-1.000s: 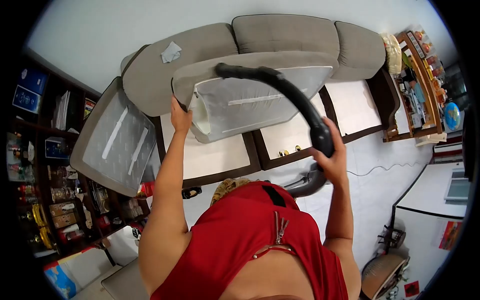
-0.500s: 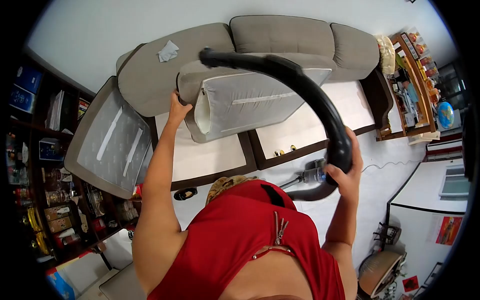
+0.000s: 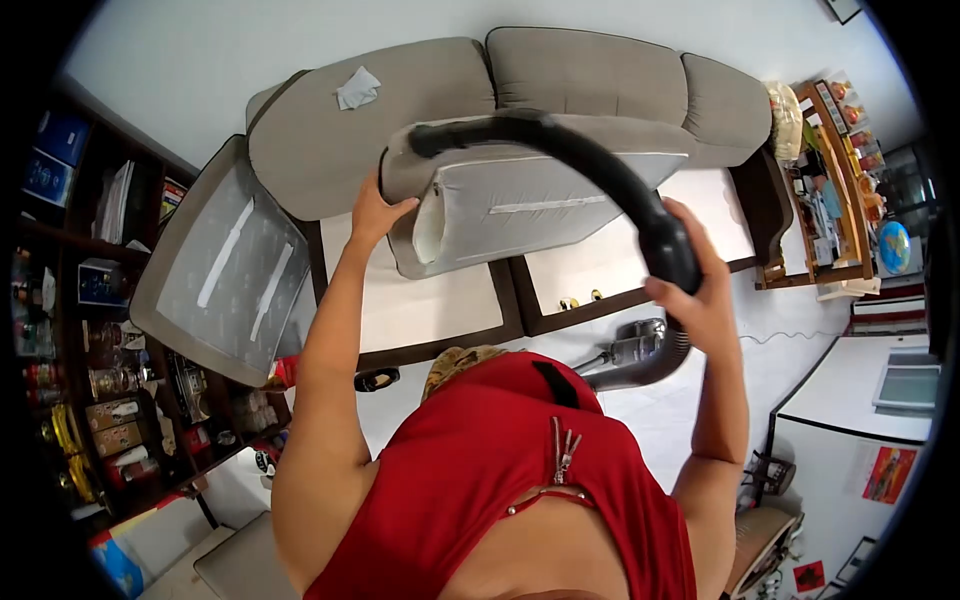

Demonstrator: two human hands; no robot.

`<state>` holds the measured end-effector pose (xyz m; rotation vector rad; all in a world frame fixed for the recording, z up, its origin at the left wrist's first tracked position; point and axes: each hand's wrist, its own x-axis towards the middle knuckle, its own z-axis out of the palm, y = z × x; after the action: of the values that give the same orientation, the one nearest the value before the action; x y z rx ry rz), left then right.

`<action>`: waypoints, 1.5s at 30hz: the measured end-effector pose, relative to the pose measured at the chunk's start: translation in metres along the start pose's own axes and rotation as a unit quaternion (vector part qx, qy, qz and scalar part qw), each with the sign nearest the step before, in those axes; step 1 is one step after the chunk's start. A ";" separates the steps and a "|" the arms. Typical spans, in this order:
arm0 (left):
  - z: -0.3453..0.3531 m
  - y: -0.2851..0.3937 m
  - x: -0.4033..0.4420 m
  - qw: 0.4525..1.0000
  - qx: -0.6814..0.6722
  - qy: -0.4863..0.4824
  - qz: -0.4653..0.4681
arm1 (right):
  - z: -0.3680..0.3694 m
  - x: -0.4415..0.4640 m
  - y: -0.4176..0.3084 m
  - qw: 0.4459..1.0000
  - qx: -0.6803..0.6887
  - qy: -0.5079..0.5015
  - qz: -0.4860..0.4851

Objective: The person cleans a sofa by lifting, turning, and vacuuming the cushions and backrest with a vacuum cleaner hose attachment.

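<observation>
My right hand [image 3: 697, 285] is wrapped around the grip of a black curved vacuum cleaner tube [image 3: 590, 165]. The tube arches to the left, and its far end overlaps the upper left of a grey sofa cushion [image 3: 540, 228]; whether it touches cannot be made out. That cushion is tilted, its pale underside facing me and its cover gaping at the left end. At this left edge my left hand [image 3: 378, 212] grips the cushion, thumb stretched along it and the other fingers partly hidden. Below my right hand, a ribbed hose [image 3: 655, 368] runs down near the vacuum cleaner body [image 3: 637, 343].
Grey sofa back cushions [image 3: 585, 72] line the wall, with a crumpled cloth [image 3: 358, 88] lying at left. Another cushion [image 3: 225, 265] leans upright beside dark shelves [image 3: 60, 235]. The sofa base [image 3: 425, 310] has a dark wooden frame. A cord [image 3: 790, 336] crosses the floor.
The tube's far end has come lower, over the cushion's upper edge, as my right hand turned and rose slightly. My left hand keeps its hold. The whole view has shifted a little.
</observation>
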<state>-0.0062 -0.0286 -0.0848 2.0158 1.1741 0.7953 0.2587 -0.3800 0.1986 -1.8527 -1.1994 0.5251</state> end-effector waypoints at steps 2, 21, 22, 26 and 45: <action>-0.002 -0.001 -0.002 0.999 0.009 -0.033 -0.035 | -0.019 -0.009 0.008 0.998 0.029 0.027 0.047; 0.004 0.050 -0.022 0.995 -0.072 0.043 0.054 | -0.009 0.021 -0.054 0.997 0.060 -0.040 0.035; 0.004 0.051 -0.027 0.995 -0.070 0.046 0.055 | -0.014 0.021 -0.053 0.997 0.051 -0.041 0.037; 0.004 0.067 -0.048 0.998 -0.007 0.061 0.029 | -0.044 0.011 -0.047 0.998 0.028 -0.011 0.048; 0.015 0.089 -0.117 0.998 -0.027 0.038 0.036 | -0.092 -0.012 -0.027 0.994 0.070 -0.081 0.004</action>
<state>0.0015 -0.1704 -0.0437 2.0081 1.1151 0.9368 0.3049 -0.4253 0.2708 -1.7238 -1.2276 0.7563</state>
